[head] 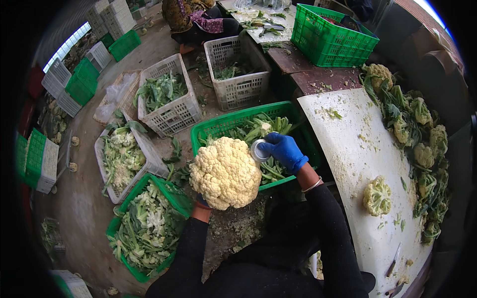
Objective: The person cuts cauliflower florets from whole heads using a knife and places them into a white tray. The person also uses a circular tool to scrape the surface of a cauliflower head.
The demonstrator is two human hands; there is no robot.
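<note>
A large cream cauliflower head (225,173) rests on my left hand (202,203), which grips it from below and is mostly hidden behind it. My right hand (285,151), in a blue glove, pinches a small round metal tool (259,150), like a lid or ring, at the upper right of the curds. Whether the metal touches the curds I cannot tell. Behind the cauliflower stands a green plastic crate (223,128) holding leaves and cut stalks. To my right, a trimmed cauliflower (377,196) lies on the white work surface (335,123).
A knife (394,259) lies on the white surface near untrimmed cauliflowers (424,154). White crates (169,119) and a green crate (138,270) with trimmings stand at the left. Another green crate (328,44) sits on the far bench. A person (201,18) sits at the back.
</note>
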